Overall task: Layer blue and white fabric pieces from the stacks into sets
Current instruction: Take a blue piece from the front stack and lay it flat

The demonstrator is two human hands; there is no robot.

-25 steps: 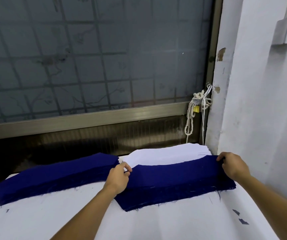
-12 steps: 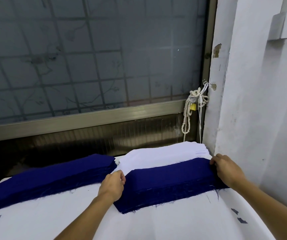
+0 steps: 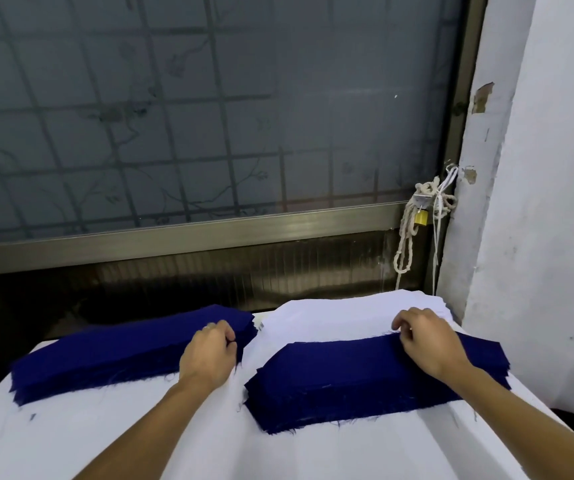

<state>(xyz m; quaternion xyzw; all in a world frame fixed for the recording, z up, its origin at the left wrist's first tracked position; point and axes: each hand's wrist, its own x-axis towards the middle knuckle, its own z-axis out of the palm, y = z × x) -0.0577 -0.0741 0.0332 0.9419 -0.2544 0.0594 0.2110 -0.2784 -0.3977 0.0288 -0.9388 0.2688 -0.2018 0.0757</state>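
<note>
Two stacks of dark blue fabric lie on the white-covered table. My left hand is at the right end of the left blue stack, with curled fingers pinching its top edge. The right blue stack lies in front of a white fabric stack. My right hand reaches over the far edge of the right blue stack. Its curled fingertips pinch at the near edge of the white stack.
A frosted window with a metal frame runs behind the table. A knotted rope with a yellow padlock hangs at the frame's right end. A white wall stands close on the right. Small blue scraps lie on the table.
My left hand left the right blue stack's left end and moved to the left blue stack's right end. My right hand shifted from the right blue stack's right end inward to the white stack's edge.
</note>
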